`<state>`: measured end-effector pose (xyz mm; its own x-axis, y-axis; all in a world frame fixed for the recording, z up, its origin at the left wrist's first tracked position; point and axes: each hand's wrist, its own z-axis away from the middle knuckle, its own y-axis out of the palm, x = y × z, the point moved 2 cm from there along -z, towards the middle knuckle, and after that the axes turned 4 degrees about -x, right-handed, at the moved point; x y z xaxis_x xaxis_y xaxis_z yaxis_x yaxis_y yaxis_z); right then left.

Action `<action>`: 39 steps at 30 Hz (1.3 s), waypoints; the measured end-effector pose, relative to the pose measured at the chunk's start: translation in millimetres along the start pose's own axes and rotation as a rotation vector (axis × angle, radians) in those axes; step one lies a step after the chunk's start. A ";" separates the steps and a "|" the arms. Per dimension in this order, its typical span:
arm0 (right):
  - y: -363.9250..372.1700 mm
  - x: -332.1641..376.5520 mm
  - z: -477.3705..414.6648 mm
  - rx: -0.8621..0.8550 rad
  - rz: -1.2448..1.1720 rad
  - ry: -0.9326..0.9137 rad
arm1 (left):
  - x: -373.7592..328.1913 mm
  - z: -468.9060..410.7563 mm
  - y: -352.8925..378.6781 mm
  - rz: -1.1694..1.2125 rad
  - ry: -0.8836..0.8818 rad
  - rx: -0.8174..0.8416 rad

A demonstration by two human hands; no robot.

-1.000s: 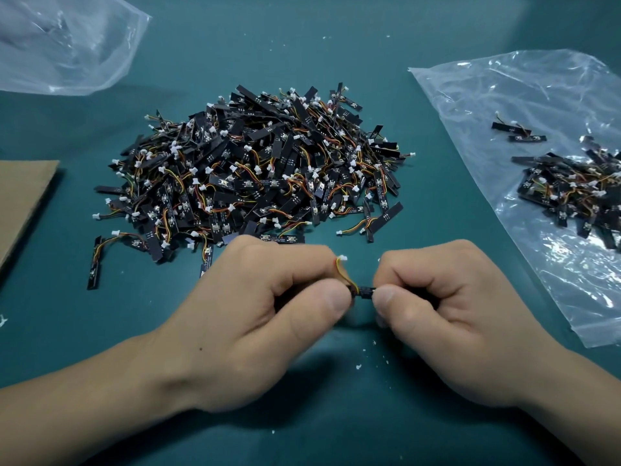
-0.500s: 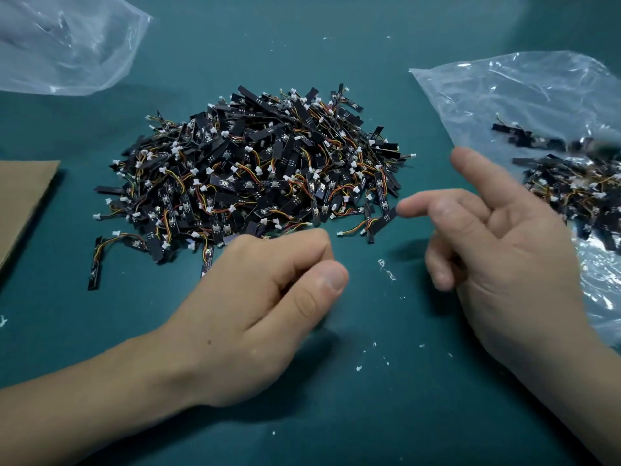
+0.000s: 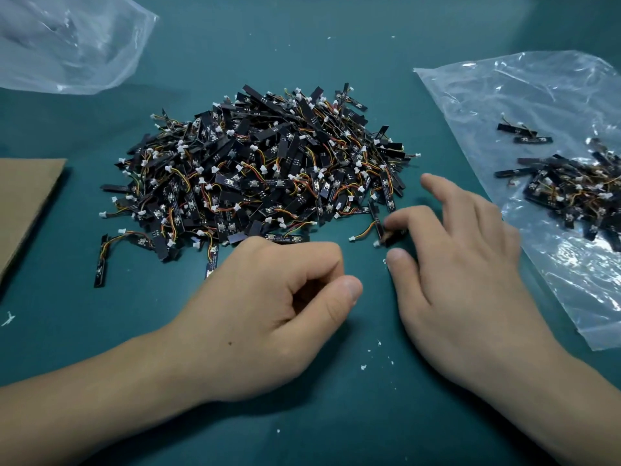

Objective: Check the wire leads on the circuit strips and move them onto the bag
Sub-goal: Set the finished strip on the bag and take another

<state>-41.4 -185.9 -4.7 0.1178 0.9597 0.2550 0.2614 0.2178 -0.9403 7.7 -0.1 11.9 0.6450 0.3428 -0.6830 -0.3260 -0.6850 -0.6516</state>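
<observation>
Circuit strips (image 3: pixel 262 176) are heaped at centre frame for checking, with finished ones laid on the bag (image 3: pixel 504 95) at right. One strip (image 3: pixel 374 213) at their lower-right edge is bracketed by narrowed fingers (image 3: pixel 413 216) of the right hand (image 3: pixel 463 264), pinch unconfirmed; the left hand (image 3: pixel 268 307) is rested, loosely curled, empty.

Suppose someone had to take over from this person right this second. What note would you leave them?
Left hand: loosely curled on the table, holding nothing.
Right hand: fingers spread, index finger on a circuit strip at the near right edge of the big pile, not yet gripped.
Done: a small heap of strips lies on the clear bag at right.
To do: the big pile awaits checking and moving.
</observation>
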 end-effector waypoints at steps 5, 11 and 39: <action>0.2 -0.7 -1.6 -0.064 -0.115 -0.082 | 2.2 0.4 0.7 0.018 -0.035 -0.035; -6.2 3.5 0.6 -0.065 -0.491 -0.326 | 8.1 -0.5 2.0 0.135 -0.141 -0.091; -9.5 -0.8 0.8 0.067 -0.857 -0.222 | 5.0 -2.3 -3.0 0.241 -0.128 -0.041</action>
<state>-44.7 -188.6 3.8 -0.2826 0.4729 0.8346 0.1171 0.8805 -0.4593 13.4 2.2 11.2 0.4584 0.2431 -0.8549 -0.4301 -0.7810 -0.4528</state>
